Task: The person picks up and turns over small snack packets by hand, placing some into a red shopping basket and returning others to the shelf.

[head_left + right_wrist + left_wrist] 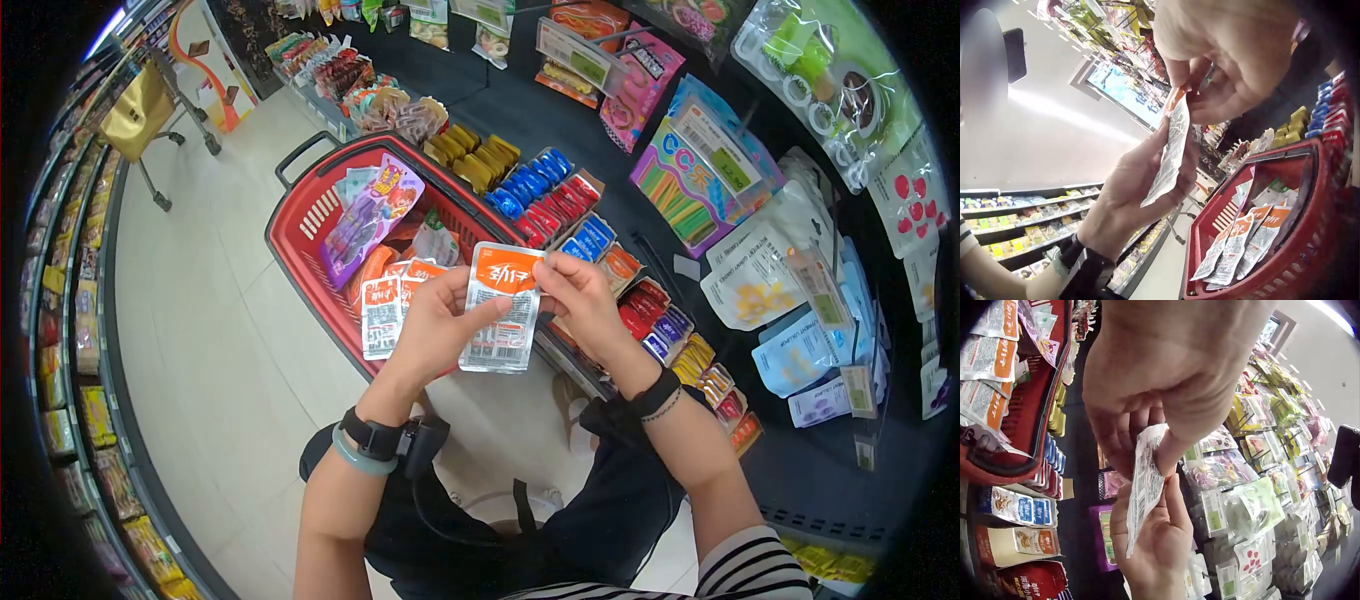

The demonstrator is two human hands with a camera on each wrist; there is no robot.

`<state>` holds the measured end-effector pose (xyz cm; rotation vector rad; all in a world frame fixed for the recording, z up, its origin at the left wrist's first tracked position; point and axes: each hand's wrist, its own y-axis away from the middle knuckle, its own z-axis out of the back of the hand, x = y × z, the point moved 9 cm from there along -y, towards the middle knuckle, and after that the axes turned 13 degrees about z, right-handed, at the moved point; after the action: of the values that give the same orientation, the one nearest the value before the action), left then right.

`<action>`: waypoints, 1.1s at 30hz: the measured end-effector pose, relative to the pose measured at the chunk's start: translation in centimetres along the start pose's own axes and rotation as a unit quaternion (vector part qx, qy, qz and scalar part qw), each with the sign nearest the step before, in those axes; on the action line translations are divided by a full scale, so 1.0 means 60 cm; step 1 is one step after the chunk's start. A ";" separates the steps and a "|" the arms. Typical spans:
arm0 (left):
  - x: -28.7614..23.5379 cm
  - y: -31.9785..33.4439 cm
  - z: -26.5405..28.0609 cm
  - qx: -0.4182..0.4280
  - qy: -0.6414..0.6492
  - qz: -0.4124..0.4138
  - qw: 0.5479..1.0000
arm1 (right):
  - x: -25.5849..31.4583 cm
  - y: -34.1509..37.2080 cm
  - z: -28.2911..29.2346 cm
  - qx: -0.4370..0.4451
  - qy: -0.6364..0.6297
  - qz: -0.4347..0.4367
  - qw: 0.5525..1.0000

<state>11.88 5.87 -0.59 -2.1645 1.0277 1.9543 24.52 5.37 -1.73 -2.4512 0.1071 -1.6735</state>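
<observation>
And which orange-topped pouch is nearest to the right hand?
The pouch pinched by left hand and right hand; other such pouches lie farther, in the red shopping basket.

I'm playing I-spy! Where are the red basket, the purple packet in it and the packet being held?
Red basket (pixel 1321 206): right wrist view, side wall.
Purple packet (pixel 372 222): head view, middle.
Held packet (pixel 511 326): head view, printed lower half.

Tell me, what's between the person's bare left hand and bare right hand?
A flat, rectangular orange-and-silver foil-like packet lies between the left hand and the right hand; both hold it, as the head view shows.
</observation>
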 end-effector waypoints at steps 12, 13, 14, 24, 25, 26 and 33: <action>-0.012 0.001 0.006 0.002 0.023 -0.056 0.998 | 0.021 -0.017 -0.013 0.022 0.068 0.068 0.995; -0.008 -0.001 0.015 -0.008 0.018 -0.059 0.998 | 0.015 -0.020 -0.017 0.024 0.067 0.068 0.995; -0.006 -0.002 0.023 -0.018 0.013 -0.061 0.998 | 0.013 -0.025 -0.021 0.017 0.059 0.084 0.995; 0.035 0.011 0.193 -0.249 -0.207 -0.076 0.943 | -0.139 -0.048 -0.105 0.025 -0.004 -0.036 0.999; 0.036 0.016 0.197 -0.257 -0.244 -0.062 0.933 | -0.154 -0.046 -0.116 0.035 0.035 -0.025 0.998; 0.040 0.017 0.200 -0.256 -0.247 -0.062 0.933 | -0.165 -0.044 -0.121 0.044 0.074 -0.014 0.996; 0.057 -0.007 0.129 -0.273 -0.614 -0.129 0.729 | -0.180 -0.042 -0.042 0.047 0.256 -0.046 0.964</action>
<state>5.32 8.24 -5.37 -0.5051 -0.1038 2.8705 18.12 9.24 -10.26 -1.9277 -0.0225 -2.2571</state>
